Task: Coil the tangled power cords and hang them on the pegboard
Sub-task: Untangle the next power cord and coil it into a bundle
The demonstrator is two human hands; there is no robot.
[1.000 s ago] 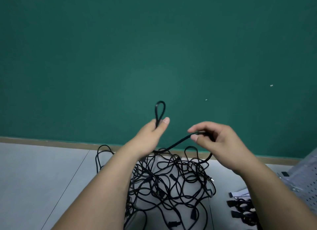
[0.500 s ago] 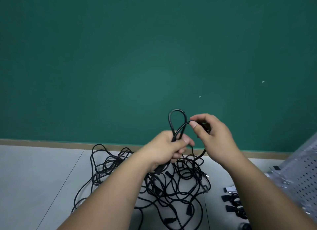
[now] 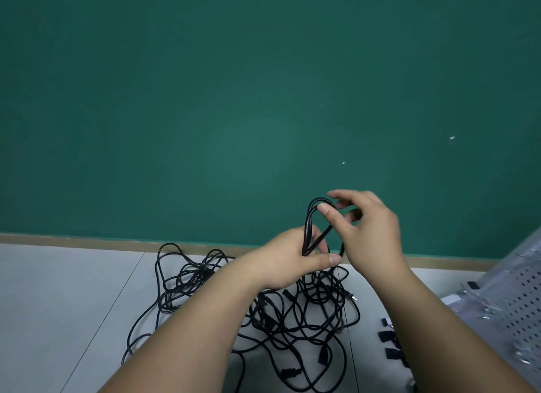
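Left hand first: its fingers and thumb are wrapped round the base of a small coil, a couple of loops of one black cord standing up from my fist. Right hand is just beside it, thumb and fingers pinching the top of those loops, with the cord's slack dropping from there to the floor.

By my reckoning I am barely into the job. Only these first turns of one cord are gathered, and its tail runs down into the tangled pile, which sprawls on the floor below my wrists, near the far edge where the floor meets the green wall. Plug ends show here and there in the heap, so several cords look left to free and wind.

Nothing hangs on the pegboard that I can see; it leans at the floor's right edge, only partly in view. Small black pieces lie beside it, and I cannot tell what they are.
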